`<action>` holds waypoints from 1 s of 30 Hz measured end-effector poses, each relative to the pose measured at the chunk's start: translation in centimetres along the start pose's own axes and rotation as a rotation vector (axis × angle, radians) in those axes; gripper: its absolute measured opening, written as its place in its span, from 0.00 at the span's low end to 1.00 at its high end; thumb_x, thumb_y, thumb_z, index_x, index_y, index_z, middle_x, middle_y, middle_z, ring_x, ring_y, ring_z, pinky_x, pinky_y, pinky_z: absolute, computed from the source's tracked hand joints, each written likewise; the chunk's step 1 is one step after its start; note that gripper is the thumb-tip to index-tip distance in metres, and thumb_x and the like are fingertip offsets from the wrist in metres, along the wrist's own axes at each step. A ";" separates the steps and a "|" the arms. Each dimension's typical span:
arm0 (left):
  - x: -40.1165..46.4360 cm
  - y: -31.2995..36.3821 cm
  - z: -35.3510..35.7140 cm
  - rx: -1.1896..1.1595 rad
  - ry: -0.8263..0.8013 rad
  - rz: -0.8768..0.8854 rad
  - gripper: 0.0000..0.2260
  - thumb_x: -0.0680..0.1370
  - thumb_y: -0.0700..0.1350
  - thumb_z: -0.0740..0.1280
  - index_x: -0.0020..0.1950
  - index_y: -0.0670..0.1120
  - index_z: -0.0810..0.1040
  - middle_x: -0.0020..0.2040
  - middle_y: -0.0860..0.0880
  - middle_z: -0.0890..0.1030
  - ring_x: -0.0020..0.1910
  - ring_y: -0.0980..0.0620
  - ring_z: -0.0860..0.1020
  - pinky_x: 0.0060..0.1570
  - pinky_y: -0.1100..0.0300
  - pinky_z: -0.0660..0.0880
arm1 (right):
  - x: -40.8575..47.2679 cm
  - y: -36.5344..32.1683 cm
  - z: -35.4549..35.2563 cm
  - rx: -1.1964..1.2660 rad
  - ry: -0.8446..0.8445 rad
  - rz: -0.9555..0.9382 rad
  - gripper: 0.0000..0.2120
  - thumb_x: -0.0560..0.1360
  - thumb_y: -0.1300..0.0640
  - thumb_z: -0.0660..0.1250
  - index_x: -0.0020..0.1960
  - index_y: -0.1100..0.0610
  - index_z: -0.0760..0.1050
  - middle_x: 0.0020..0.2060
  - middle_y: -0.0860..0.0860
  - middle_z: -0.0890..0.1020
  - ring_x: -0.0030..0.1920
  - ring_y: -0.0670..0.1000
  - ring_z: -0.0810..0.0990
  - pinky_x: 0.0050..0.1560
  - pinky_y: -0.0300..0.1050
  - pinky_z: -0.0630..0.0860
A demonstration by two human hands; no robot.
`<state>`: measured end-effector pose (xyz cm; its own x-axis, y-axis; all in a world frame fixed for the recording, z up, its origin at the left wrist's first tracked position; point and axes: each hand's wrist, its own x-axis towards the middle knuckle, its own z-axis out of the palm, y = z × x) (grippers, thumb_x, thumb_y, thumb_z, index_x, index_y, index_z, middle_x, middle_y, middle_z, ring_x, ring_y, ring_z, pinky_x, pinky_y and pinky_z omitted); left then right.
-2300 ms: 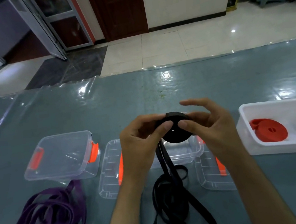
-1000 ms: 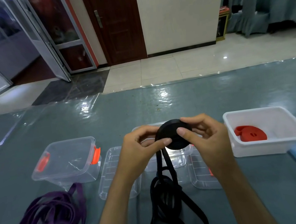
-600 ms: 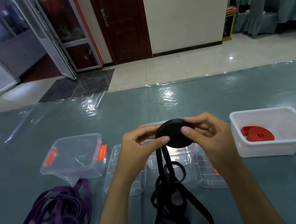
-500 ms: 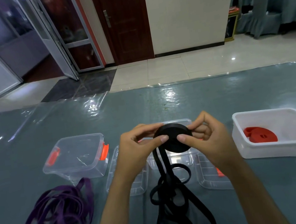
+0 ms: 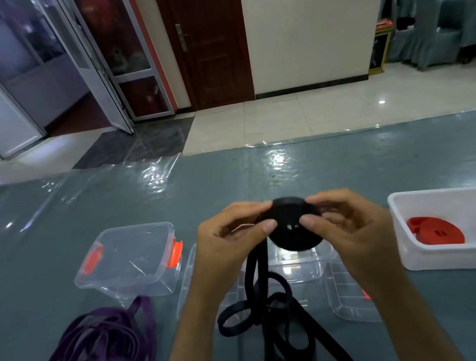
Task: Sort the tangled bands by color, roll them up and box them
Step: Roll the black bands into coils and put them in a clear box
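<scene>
Black roll [image 5: 294, 226] held above the surface, before the clear box [image 5: 304, 263]; left hand [image 5: 230, 243] and right hand [image 5: 345, 226] both pinch it. Risk: grip slips, coil springs loose; trailing black tail [image 5: 267, 305] may snag.

Lidded box [image 5: 128, 260] left, open tub [image 5: 470, 256] right.
</scene>
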<state>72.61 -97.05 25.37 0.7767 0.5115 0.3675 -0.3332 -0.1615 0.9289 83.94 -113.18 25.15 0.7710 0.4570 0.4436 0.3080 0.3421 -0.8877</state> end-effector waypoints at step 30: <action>3.4 -4.4 -2.2 0.056 -0.114 -0.147 0.13 0.75 0.33 0.74 0.58 0.44 0.85 0.53 0.46 0.88 0.55 0.48 0.86 0.56 0.59 0.81 | 3.1 4.0 0.1 0.003 -0.212 0.262 0.22 0.71 0.68 0.77 0.62 0.56 0.78 0.45 0.57 0.88 0.45 0.56 0.89 0.45 0.45 0.85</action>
<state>75.53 -92.69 22.47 0.8712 0.4349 0.2278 -0.1843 -0.1404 0.9728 87.45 -110.32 23.00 0.6907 0.6899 0.2167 0.1129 0.1931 -0.9747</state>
